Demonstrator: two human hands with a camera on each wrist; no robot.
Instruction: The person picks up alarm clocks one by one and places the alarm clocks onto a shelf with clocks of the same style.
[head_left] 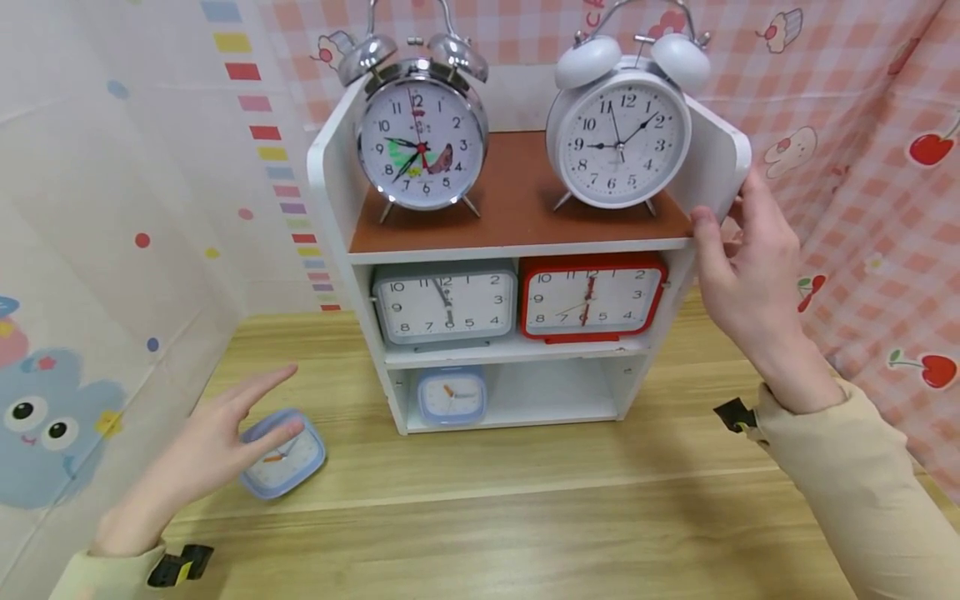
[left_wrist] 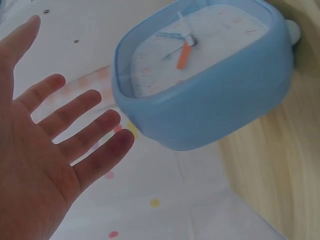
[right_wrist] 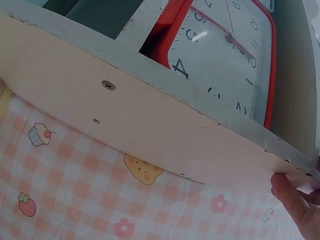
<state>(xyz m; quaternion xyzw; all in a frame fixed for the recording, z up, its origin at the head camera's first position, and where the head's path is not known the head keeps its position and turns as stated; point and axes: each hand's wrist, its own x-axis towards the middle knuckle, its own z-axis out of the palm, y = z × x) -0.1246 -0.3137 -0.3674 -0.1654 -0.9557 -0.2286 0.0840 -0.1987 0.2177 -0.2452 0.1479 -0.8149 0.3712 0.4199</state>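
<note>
My left hand (head_left: 202, 450) is spread with straight fingers beside a small blue alarm clock (head_left: 300, 467) on the table. In the left wrist view a gap shows between the fingertips (left_wrist: 125, 137) and this blue clock (left_wrist: 225, 105). My right hand (head_left: 750, 267) grips the right side panel of a white shelf (head_left: 731, 150), thumb at the front edge and the other fingers around the outer side, partly hidden. The right wrist view shows a fingertip (right_wrist: 282, 185) against the panel's outer face. A second small blue clock (head_left: 452, 396) stands in the bottom compartment, on the left.
Twin-bell alarm clocks, one silver (head_left: 422, 146) and one white (head_left: 619, 137), stand on the brown top board (head_left: 517, 183). Below, a grey clock (head_left: 446, 302) and a red-framed clock (head_left: 592, 296) share the middle compartment. Patterned curtains (head_left: 847, 167) surround the wooden table (head_left: 487, 517).
</note>
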